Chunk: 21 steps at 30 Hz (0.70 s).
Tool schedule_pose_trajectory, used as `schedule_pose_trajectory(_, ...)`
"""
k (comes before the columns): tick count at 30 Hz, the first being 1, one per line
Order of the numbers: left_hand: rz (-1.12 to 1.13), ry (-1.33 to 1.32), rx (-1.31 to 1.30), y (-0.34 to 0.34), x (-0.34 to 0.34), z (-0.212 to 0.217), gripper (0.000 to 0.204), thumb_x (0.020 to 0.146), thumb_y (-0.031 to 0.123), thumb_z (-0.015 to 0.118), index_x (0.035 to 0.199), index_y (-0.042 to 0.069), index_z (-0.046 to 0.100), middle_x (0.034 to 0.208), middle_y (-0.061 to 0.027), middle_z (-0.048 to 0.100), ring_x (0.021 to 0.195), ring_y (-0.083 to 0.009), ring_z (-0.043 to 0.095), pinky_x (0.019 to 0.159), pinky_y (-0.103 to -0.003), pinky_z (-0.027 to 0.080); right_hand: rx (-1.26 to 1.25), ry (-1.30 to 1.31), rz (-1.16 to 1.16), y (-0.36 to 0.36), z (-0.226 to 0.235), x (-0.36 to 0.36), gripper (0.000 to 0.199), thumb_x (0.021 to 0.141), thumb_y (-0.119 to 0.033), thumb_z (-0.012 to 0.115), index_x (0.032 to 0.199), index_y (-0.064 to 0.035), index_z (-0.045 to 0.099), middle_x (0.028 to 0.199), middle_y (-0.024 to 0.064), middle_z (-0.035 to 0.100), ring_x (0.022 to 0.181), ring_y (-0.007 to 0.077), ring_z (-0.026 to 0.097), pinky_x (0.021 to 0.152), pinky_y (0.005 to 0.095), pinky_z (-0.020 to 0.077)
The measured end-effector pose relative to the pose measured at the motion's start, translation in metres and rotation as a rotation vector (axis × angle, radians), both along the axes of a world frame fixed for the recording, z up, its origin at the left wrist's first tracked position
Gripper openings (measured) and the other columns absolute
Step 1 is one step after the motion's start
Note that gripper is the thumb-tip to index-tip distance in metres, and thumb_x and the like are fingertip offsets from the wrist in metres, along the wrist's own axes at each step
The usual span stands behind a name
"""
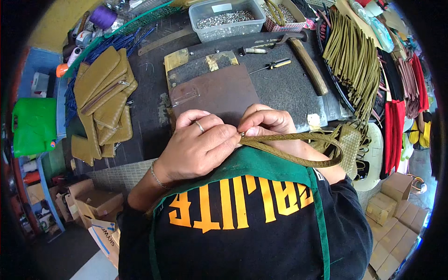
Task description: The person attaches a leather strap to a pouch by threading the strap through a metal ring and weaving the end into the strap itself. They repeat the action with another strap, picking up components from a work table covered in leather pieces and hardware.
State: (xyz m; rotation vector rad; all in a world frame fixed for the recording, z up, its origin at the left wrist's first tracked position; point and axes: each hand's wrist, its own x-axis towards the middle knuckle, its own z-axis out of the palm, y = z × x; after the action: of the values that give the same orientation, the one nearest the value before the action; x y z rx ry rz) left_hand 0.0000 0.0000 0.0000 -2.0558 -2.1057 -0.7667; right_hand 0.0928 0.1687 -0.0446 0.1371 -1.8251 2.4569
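An olive-green leather strap [322, 163] bends into a loop to the right, close to my green apron. My left hand [200, 147] is closed, pinching the strap's ends between thumb and fingers. Opposite it, my right hand [268, 122] has thumb and forefinger pressed together at a small metal fitting [242, 134] on the strap; the fingers partly hide this spot. Just beyond both hands lies a brown flat board [217, 91] on the dark worktable [151, 70].
Olive leather pieces with zippers [105, 100] lie at left. A clear tub of metal parts [227, 21] stands at the back. A hammer [308, 65] and screwdriver [275, 64] rest beyond the board. Bundled olive straps [352, 58] lie far right; cardboard boxes [396, 219] stand lower right.
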Motion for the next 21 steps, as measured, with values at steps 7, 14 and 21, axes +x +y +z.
schedule_pose_trajectory(7,-0.005,0.039,0.079,-0.0018,0.0,-0.0044,0.015,0.068,0.014,0.063,0.081,0.005,0.062,0.081,0.0002,0.057,0.076,-0.0122,0.053,0.078,-0.031,0.035,0.125,0.073,0.019,0.0029,0.0011,-0.001,0.008,0.077,-0.006,0.059,0.081,-0.0018,0.064,0.081,0.0054,0.057,0.076,0.0108,0.055,0.067,0.0216,0.0453)
schedule_pose_trajectory(14,0.005,0.024,0.081,-0.0012,0.0011,-0.0048,0.016,0.068,0.014,0.064,0.082,0.005,0.063,0.081,-0.0002,0.058,0.075,-0.0122,0.054,0.078,-0.031,0.035,0.09,0.1,0.008,0.0023,-0.0018,-0.0023,0.006,0.077,-0.005,0.059,0.08,-0.0014,0.063,0.079,0.0053,0.057,0.074,0.011,0.055,0.066,0.0224,0.0454)
schedule_pose_trajectory(21,0.006,0.025,0.113,-0.0007,0.0005,-0.0081,0.016,0.067,0.014,0.064,0.08,0.005,0.063,0.081,0.0002,0.058,0.074,-0.012,0.053,0.077,-0.031,0.035,0.107,0.109,0.009,0.0044,-0.0016,-0.002,0.007,0.077,-0.004,0.059,0.08,-0.002,0.064,0.08,0.0056,0.057,0.076,0.0117,0.056,0.066,0.0225,0.0462)
